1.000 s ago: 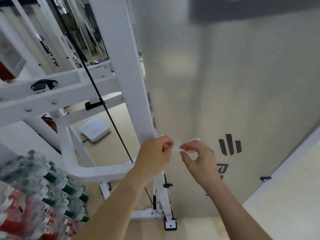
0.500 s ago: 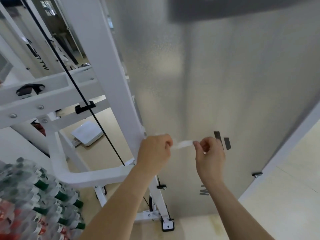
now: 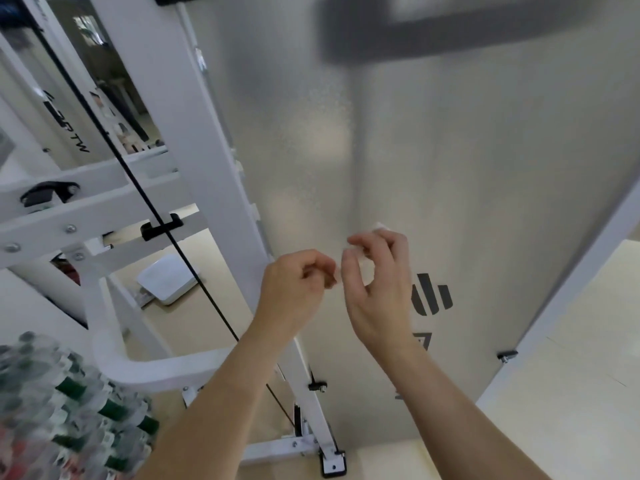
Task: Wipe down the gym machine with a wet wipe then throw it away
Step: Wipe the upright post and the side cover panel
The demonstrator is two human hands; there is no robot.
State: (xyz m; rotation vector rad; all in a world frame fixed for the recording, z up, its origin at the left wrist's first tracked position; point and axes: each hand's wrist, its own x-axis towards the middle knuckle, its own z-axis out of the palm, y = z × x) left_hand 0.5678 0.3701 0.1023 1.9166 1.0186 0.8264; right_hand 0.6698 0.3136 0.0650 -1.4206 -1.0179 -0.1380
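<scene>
Both of my hands are raised in front of the white gym machine (image 3: 211, 174), beside its frosted grey side panel (image 3: 467, 161). A small white wet wipe (image 3: 380, 226) is bunched in the fingertips of my right hand (image 3: 377, 292), with only its edges showing. My left hand (image 3: 294, 292) is closed in a pinch right next to it, and a pale strip of the wipe seems to run to its fingertips. Neither hand touches the machine's upright post.
A black cable (image 3: 138, 192) runs diagonally down past the white frame bars. A curved white handle bar (image 3: 152, 368) juts out at lower left. Shrink-wrapped bottles (image 3: 69, 420) are stacked at bottom left. A white floor scale (image 3: 166, 278) lies behind the frame on the beige floor (image 3: 571, 393).
My hands had pulled the wipe out into a strip between them. They have since come close together, with the wipe gathered into my right fingertips, which rose slightly.
</scene>
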